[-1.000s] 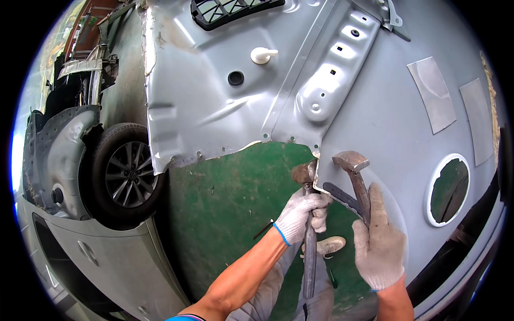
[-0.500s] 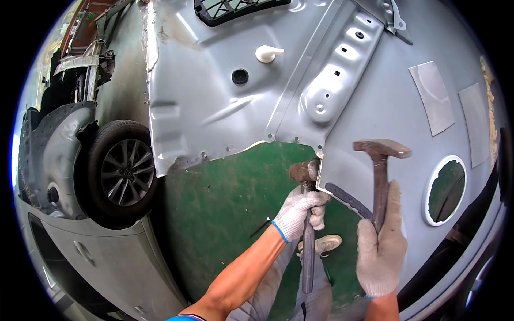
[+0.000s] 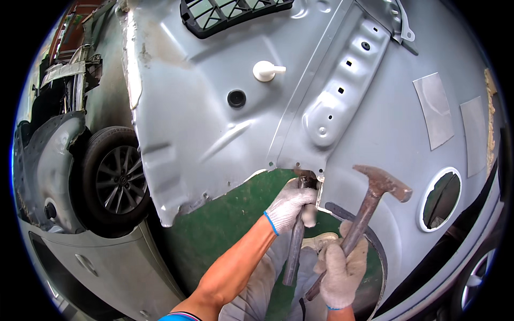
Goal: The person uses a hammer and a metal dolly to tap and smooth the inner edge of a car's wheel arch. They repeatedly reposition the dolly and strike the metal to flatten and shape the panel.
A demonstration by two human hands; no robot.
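Observation:
A grey car body panel point(image 3: 187, 128) with a torn-looking lower edge fills the upper middle. My left hand point(image 3: 289, 207), in a white knit glove, is closed round a hammer point(image 3: 292, 259) just below its head. That hammer's head is partly hidden at the panel's lower edge, beside the ragged corner; its handle hangs downward. My gloved right hand point(image 3: 344, 270) grips a second hammer point(image 3: 364, 216) by the handle. The second hammer slants up to the right, its brown, worn head in front of the adjoining grey panel point(image 3: 375, 128), apart from the first hammer.
A black vent grille point(image 3: 235, 16), a white spout-like fitting point(image 3: 266, 71) and a black plug point(image 3: 236, 98) sit on the panel. To the right is a white-rimmed round hole point(image 3: 421, 214). A wheel point(image 3: 120, 182) and car door point(image 3: 101, 267) stand left. Green floor point(image 3: 214, 241) lies below.
My left hand's hammer head has moved up to the panel's lower edge, where it is now partly hidden. My right hand has moved left, and its hammer has tilted from upright to slanting right.

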